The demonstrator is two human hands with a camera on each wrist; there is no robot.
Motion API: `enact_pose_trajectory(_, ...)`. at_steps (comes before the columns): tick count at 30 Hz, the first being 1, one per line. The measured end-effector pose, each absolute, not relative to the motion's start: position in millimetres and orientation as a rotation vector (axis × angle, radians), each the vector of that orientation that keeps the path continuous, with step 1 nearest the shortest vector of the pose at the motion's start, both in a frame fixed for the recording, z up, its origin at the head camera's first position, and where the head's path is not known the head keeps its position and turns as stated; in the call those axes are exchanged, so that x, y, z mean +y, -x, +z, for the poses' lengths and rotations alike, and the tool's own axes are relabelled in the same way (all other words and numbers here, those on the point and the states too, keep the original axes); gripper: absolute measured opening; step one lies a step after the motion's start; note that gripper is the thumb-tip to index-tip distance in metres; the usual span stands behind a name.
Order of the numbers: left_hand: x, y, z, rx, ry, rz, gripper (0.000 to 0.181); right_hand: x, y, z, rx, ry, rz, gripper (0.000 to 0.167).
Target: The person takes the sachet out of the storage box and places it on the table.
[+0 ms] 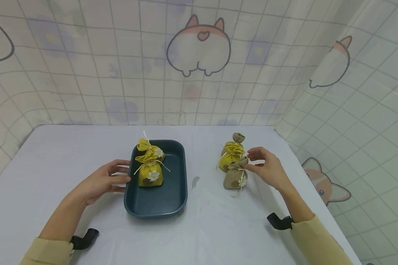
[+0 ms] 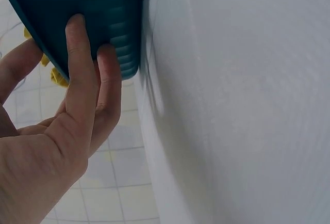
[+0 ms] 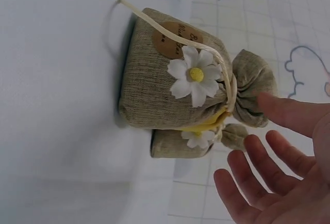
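My left hand [image 1: 104,180] rests its fingertips against the left side of a dark teal tray [image 1: 172,200]. In the left wrist view its fingers [image 2: 80,74] lie fairly straight on the tray's outer wall. Two yellow drawstring sachets, a front one [image 1: 145,176] and a back one [image 1: 154,148], stand in the tray's left half. On the right, the thumb of my right hand [image 1: 268,168] touches the gathered top of a grey-brown sachet [image 3: 154,84] with a white flower; the other fingers are spread, apart from it. Behind it are a yellow sachet [image 1: 230,159] and another grey-brown one [image 1: 238,137].
A white cloth-covered table [image 1: 212,228] lies under everything. A small grey mark [image 1: 195,182] shows between the tray and the right-hand sachets. A checked curtain [image 1: 129,73] with cartoon animals hangs behind and at the right. Black straps [image 1: 280,222] sit on both wrists.
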State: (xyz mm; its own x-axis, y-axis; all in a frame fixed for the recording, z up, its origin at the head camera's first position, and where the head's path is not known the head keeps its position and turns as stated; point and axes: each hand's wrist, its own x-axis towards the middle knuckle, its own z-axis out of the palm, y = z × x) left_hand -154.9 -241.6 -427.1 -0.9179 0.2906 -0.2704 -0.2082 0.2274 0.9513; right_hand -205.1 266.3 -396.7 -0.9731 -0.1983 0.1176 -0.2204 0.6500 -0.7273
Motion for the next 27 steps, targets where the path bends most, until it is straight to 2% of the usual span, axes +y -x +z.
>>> enact_pose_trajectory(12,-241,155,-426,2.108,-0.069,1.736,0.073,240,209,-376,-2.61,-0.467,1.127,0.037)
enact_pose_trajectory(27,-241,156,-426,2.122,-0.069,1.727,0.075,195,215,-369,-2.672,-0.665,1.362,0.037)
